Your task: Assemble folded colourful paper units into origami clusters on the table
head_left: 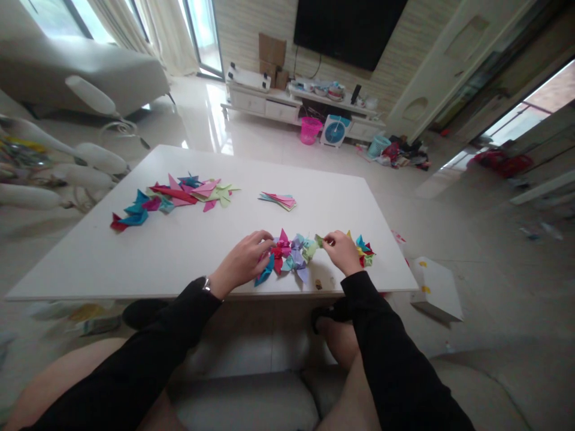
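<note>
Near the table's front edge lies a cluster of folded paper flowers (294,254) in pink, red, blue, lilac and pale green. My left hand (245,258) is at the cluster's left end, its curved fingers and thumb around the pink and blue pieces there. A small green folded paper piece (318,240) is pinched between the thumb and fingers of my right hand (342,250), just right of the cluster. Partly behind that hand sits a small multicoloured group of folded paper pieces (366,251).
Another long group of folded paper pieces (175,194) lies on the left of the white table (202,263). Farther back is a fanned stack of paper strips (279,200). A small dark item (318,284) rests by the front edge. A white box (435,290) stands on the floor at right.
</note>
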`<state>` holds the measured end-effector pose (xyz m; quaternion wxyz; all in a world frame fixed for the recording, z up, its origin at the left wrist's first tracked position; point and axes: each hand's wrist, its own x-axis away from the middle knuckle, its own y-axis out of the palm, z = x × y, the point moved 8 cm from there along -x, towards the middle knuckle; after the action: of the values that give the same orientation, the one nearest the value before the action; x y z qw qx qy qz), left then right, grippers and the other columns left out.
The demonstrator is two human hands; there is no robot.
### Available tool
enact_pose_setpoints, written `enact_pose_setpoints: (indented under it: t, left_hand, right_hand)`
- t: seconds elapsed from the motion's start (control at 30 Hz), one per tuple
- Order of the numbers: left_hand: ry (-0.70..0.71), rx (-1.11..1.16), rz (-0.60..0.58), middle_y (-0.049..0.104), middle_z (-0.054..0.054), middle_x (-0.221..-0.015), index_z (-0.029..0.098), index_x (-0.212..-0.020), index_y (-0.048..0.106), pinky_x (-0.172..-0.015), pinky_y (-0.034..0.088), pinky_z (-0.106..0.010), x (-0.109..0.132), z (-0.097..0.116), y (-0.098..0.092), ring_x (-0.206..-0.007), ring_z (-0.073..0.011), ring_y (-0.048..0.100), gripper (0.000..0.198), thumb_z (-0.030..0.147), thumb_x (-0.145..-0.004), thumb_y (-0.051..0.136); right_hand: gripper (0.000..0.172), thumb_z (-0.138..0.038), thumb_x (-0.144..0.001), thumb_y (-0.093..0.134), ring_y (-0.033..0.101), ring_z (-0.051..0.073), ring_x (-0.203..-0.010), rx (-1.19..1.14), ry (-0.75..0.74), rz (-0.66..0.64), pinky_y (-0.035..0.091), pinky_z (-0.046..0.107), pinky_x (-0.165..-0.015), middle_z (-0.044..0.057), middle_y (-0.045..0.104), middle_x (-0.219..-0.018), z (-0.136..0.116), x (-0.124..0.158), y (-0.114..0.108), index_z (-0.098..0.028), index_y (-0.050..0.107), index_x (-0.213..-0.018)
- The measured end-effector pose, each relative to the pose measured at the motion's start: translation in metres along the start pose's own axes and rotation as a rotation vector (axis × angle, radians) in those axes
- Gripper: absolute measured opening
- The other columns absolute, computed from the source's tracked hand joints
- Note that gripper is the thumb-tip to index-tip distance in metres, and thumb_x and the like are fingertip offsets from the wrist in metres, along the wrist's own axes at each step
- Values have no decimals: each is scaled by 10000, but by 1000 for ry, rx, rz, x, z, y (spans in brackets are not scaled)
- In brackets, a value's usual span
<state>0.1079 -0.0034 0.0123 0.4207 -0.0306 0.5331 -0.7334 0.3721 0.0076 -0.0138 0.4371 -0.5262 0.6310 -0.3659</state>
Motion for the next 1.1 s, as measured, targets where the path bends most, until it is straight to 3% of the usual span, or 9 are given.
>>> enact_pose_setpoints:
  t: [0.17, 0.27, 0.37, 0.53, 0.73, 0.9, 1.1]
  left_hand:
    - [-15, 21, 26, 610, -112, -1136, 169, -1093, 641, -930, 531, -402, -8, -5, -4, -1045, -242, 607, 233, 120, -900, 521]
    - [-28, 35, 41, 612, -110, -1117, 167, -1065, 644, -930, 531, -410, -11, -10, -9, -1038, -247, 608, 208, 136, -896, 526]
    - [-51, 44, 42, 611, -106, -1112, 168, -1052, 645, -920, 533, -409, -9, -18, -16, -1030, -246, 611, 216, 122, -883, 517]
    - [-98, 56, 91, 603, -99, -1098, 167, -1086, 631, -931, 526, -400, 1, -34, -37, -1018, -236, 621, 231, 137, -909, 484]
    - [-183, 61, 126, 613, -82, -1085, 183, -1068, 634, -937, 521, -395, 15, -58, -51, -1021, -235, 633, 222, 157, -909, 480]
    - [-226, 64, 152, 628, -65, -1054, 194, -998, 649, -906, 519, -366, 25, -64, -58, -978, -218, 645, 194, 145, -892, 495]
    - [-345, 79, 152, 661, -44, -950, 189, -888, 659, -762, 491, -318, 30, -64, -66, -769, -169, 622, 154, 142, -878, 512]
  right_hand:
    - [205, -364, -860, 638, 680, 210, -804, 19, 425, 233, 454, 279, -728, 82, 775, -863, 116, 1, -35, -195, 752, -839]
    - [215, -369, -826, 662, 710, 233, -889, 131, 601, 153, 465, 275, -733, 105, 791, -943, 160, -12, -32, -208, 787, -895]
    - [223, -357, -778, 708, 724, 264, -909, 180, 676, 68, 480, 288, -725, 133, 792, -963, 184, -29, -20, -202, 809, -903]
    - [259, -318, -746, 712, 736, 292, -929, 231, 745, 15, 510, 305, -733, 184, 781, -999, 200, -46, -2, -166, 817, -928]
    - [273, -335, -730, 716, 731, 296, -956, 309, 757, -27, 523, 312, -758, 200, 771, -1025, 207, -41, 6, -163, 811, -919]
    - [333, -423, -752, 691, 718, 295, -960, 368, 711, -34, 519, 349, -778, 191, 760, -1042, 199, -35, -8, -188, 798, -964]
    - [294, -408, -771, 649, 706, 319, -965, 429, 641, -80, 497, 386, -770, 175, 756, -1036, 178, -41, -31, -220, 790, -947]
